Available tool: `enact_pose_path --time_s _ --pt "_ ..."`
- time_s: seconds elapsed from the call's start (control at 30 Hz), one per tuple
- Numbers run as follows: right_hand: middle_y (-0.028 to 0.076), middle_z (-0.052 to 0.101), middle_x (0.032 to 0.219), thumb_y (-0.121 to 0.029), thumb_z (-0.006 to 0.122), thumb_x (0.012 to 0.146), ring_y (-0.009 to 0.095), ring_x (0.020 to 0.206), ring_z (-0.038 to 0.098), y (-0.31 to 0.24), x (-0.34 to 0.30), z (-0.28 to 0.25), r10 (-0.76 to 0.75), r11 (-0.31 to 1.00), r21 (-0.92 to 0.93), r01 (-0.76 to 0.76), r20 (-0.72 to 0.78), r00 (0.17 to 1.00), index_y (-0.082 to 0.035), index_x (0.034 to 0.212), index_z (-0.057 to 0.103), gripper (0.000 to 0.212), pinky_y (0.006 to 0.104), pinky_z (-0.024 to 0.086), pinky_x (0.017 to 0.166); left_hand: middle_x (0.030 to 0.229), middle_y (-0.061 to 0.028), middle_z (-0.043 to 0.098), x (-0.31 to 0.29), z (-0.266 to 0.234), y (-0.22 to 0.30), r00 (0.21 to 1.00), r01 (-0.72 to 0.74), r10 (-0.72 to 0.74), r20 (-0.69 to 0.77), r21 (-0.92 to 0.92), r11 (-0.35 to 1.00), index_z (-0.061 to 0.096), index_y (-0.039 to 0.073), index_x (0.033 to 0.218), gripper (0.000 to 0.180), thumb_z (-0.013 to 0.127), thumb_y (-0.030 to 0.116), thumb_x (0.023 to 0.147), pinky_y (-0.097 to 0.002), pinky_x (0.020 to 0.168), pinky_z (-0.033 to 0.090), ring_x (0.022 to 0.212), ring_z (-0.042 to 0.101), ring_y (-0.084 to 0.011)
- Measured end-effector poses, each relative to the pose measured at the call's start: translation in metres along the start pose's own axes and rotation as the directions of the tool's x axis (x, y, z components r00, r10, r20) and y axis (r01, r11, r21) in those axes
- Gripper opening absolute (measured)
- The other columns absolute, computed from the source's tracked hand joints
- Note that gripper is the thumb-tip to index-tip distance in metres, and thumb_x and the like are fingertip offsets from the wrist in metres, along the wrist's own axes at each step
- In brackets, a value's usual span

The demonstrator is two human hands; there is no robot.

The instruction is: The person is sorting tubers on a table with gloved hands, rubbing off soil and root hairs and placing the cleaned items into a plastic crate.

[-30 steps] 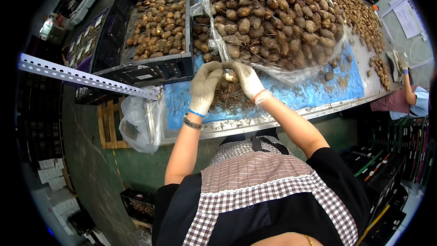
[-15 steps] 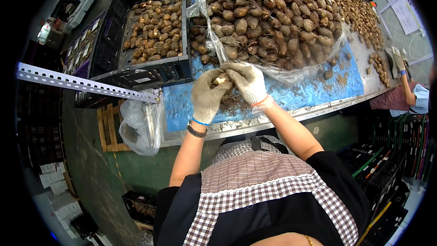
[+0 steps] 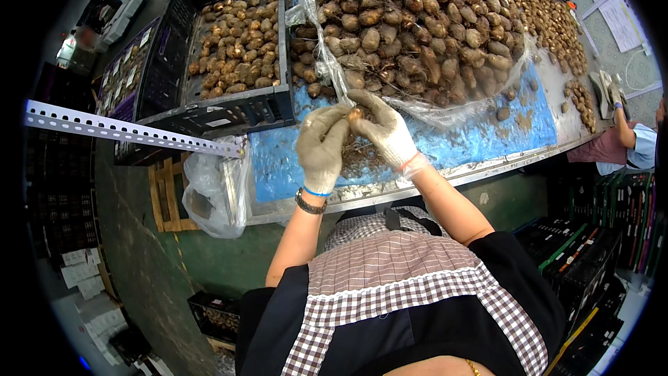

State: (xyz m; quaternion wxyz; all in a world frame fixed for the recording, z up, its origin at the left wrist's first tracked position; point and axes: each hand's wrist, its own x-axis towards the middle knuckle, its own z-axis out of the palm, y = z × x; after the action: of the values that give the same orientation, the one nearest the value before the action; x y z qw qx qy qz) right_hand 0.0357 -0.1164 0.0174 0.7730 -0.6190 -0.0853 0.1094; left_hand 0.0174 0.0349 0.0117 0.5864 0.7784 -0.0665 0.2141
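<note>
Both hands wear soiled white knit gloves and meet over the near edge of the table. Between the fingers and thumb of my right hand (image 3: 384,129) is a small brown taro root (image 3: 355,113), mostly covered by the glove. My left hand (image 3: 323,143) is closed, its fingertips pinching at the root's left side. Just beyond lies a big heap of hairy taro roots (image 3: 417,35) in an opened clear plastic bag (image 3: 445,120). Below the hands, loose root fibres and dirt (image 3: 362,157) are scattered on the blue sheet (image 3: 271,157).
A black crate (image 3: 229,108) of cleaner taro roots stands at the left. More roots (image 3: 550,24) are spread along the table's far right, where another person's gloved hand (image 3: 616,90) shows. A perforated metal bar (image 3: 132,127) juts in from the left. Stacked crates (image 3: 581,251) stand at lower right.
The taro root has turned: its pale cut patch was showing and now a brown side shows. My left hand has shifted slightly right, with its fingers closed up against the root.
</note>
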Motion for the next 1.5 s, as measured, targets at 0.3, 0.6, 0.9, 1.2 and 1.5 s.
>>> enact_pose_path --time_s 0.3,0.6,0.9,1.2,1.5 --pt "0.015 0.051 0.143 -0.002 0.073 0.08 0.022 0.127 0.054 -0.009 -0.002 -0.005 -0.215 0.93 -0.307 0.203 -0.006 0.977 0.0 0.147 0.04 0.074 0.0333 0.046 0.104 0.096 -0.0078 0.072 0.021 -0.021 -0.025 0.895 0.428 -0.433 -0.109 -0.073 0.901 0.073 0.001 0.101 0.019 0.069 0.017 0.09 -0.0284 0.076 0.051 0.081 0.065 -0.015" --pt "0.019 0.066 0.094 -0.011 0.072 0.073 0.035 0.085 0.066 -0.019 -0.008 0.003 -0.325 0.564 -0.787 0.25 0.067 0.944 -0.005 0.142 0.048 0.074 0.0395 0.054 0.074 0.097 -0.0128 0.071 0.004 -0.001 0.011 0.993 -0.082 0.071 0.09 0.128 0.988 0.074 0.007 0.101 0.025 0.078 0.014 0.078 -0.0362 0.082 0.053 0.09 0.067 -0.0317" --pt "0.014 0.066 0.123 -0.015 0.078 0.078 0.01 0.088 0.064 -0.028 -0.014 -0.008 -0.14 0.866 -0.489 0.101 -0.044 0.989 -0.006 0.137 0.055 0.064 0.0256 0.052 0.078 0.09 -0.0073 0.07 0.003 -0.031 -0.039 0.883 0.469 -0.441 0.159 -0.301 0.831 0.069 0.0 0.103 0.029 0.058 0.027 0.1 -0.0232 0.056 0.051 0.073 0.064 -0.0114" --pt "0.01 0.065 0.109 -0.01 0.073 0.086 0.017 0.103 0.062 -0.025 -0.013 0.0 -0.172 0.968 -0.205 0.142 -0.137 0.976 -0.001 0.118 0.068 0.033 0.0293 0.048 0.091 0.117 -0.0188 0.065 -0.009 0.002 -0.011 0.761 0.629 -0.304 0.573 -0.766 0.131 0.045 -0.006 0.136 0.041 0.053 0.016 0.102 -0.0388 0.081 0.062 0.09 0.07 -0.0249" --pt "0.008 0.069 0.095 -0.009 0.064 0.093 0.012 0.086 0.062 -0.016 -0.015 -0.005 -0.062 0.997 -0.053 0.052 -0.209 0.976 0.003 0.094 0.071 0.014 0.0283 0.05 0.08 0.114 -0.019 0.064 -0.019 0.016 -0.018 0.817 0.518 -0.322 0.479 -0.854 0.045 0.049 -0.004 0.134 0.035 0.047 0.017 0.105 -0.0338 0.073 0.057 0.096 0.066 -0.0214"
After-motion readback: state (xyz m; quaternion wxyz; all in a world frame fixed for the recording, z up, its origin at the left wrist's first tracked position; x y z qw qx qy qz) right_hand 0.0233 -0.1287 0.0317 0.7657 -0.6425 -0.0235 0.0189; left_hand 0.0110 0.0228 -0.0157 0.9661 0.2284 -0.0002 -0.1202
